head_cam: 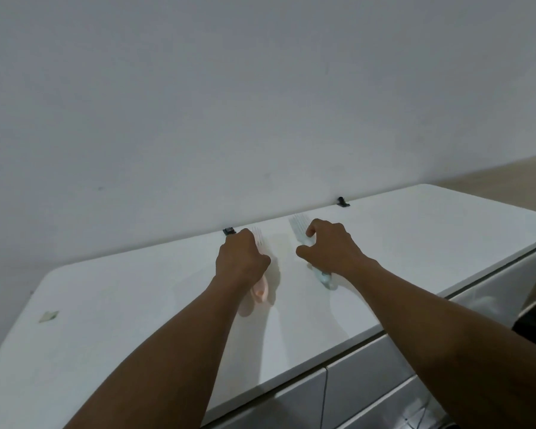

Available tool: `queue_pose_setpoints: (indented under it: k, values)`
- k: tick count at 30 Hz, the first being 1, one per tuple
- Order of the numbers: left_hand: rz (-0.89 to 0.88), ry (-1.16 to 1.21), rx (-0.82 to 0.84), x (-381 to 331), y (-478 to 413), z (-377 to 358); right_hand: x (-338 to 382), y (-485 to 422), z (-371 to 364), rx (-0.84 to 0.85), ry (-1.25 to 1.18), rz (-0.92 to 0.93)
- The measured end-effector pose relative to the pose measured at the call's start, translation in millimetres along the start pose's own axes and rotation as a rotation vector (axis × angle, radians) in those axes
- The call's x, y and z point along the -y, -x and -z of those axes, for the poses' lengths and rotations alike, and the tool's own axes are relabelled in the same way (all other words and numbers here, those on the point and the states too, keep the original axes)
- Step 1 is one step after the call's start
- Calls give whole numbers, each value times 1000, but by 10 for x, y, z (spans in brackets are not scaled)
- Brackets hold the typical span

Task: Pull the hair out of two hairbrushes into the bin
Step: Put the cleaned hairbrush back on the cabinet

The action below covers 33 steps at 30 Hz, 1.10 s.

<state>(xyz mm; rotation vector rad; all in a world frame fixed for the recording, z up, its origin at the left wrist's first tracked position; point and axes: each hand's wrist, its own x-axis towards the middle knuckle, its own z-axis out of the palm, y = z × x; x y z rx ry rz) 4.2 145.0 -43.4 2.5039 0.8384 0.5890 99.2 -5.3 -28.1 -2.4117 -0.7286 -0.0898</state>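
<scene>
White cabinet top (136, 305), glossy, set against a plain grey-white wall (229, 88). Far left on it: a small pale scrap (48, 316), lying flat, well apart from everything else. At the back edge, near the wall: a small black clip (229, 231), just beside the left hand's knuckles.

Left hand (240, 255): palm down, fingers curled over the pink hairbrush (260, 291), resting on its middle; whether gripping or only pressing, cannot tell. Brush lying flat on the top, handle end toward the camera, bristles (257, 236) poking out past the fingers toward the wall.

Right hand (330, 249): palm down, fingers bent, thumb spread, arched over the pale blue hairbrush (324, 278); firm grip or loose cover, cannot tell. Brush flat on the top as well, handle nearest the camera, bristle head (299, 226) pointing to the wall. Brushes side by side, a bare strip between them.

Farther right along the back edge: a second black clip (342, 202). Below the front edge: grey drawer fronts (362, 376).
</scene>
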Motion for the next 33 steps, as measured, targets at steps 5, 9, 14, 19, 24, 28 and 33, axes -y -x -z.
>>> queue_pose_setpoints:
  k: [5, 9, 14, 19, 24, 28, 33]
  values:
    - [17, -8, 8, 144, 57, 15, 119, 10, -203, 39, -8, 40]
    - [19, 30, 0, 167, 64, -6, 95, 67, -383, 46, 27, 48]
    - [26, 69, -36, 165, 61, -84, 82, 68, -447, 41, 37, 54]
    - [30, 82, -58, 128, 78, -97, 78, 53, -413, 98, 15, 54]
    - [17, 31, -62, 108, 111, -87, 71, 31, -394, 105, -38, 56]
    - [-2, -49, -83, 73, 134, -22, 79, 1, -308, 144, -44, 62]
    - [-21, -120, -116, -80, 100, 177, 52, -17, -23, 185, -7, 68]
